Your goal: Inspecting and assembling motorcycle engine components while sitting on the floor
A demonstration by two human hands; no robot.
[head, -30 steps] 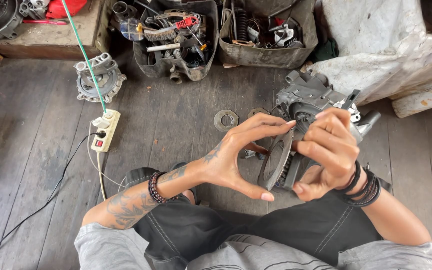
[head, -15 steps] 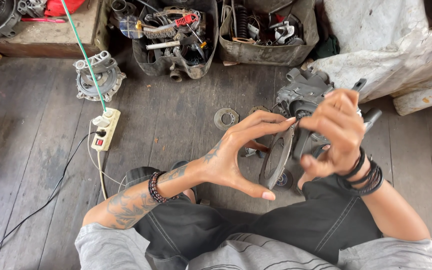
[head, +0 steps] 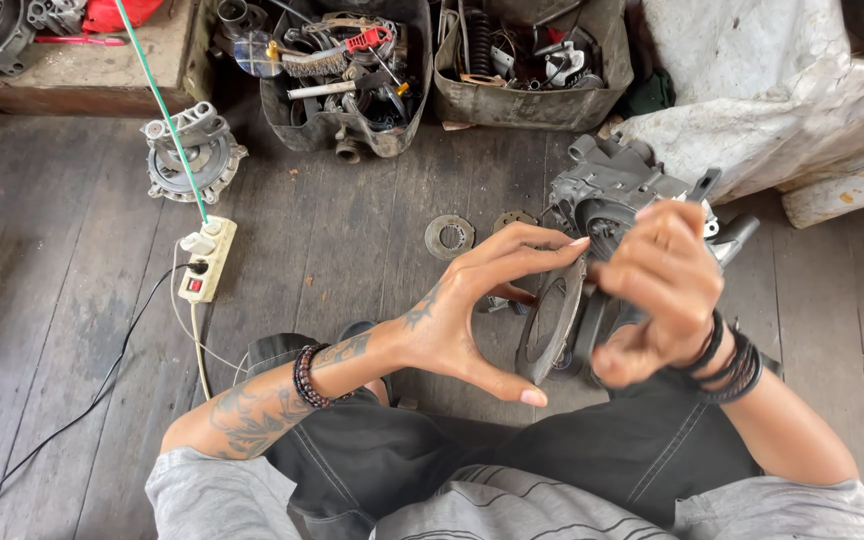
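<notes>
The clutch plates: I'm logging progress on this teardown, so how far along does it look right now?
Done: the engine casing sits opened on the floor planks, with two loose discs lying beside it. In hand: the left hand grips a dark ring plate by its rim, and the right hand holds further plates against it. Left: nothing is back on the casing yet.

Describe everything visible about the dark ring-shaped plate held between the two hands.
The ring plate is a flat, dark grey disc, apparently metal, with a large open centre. It stands on edge, slightly tilted, above the person's lap. The left hand spans its rim between thumb and fingertips; the right hand grips further dark parts right behind it.
</notes>
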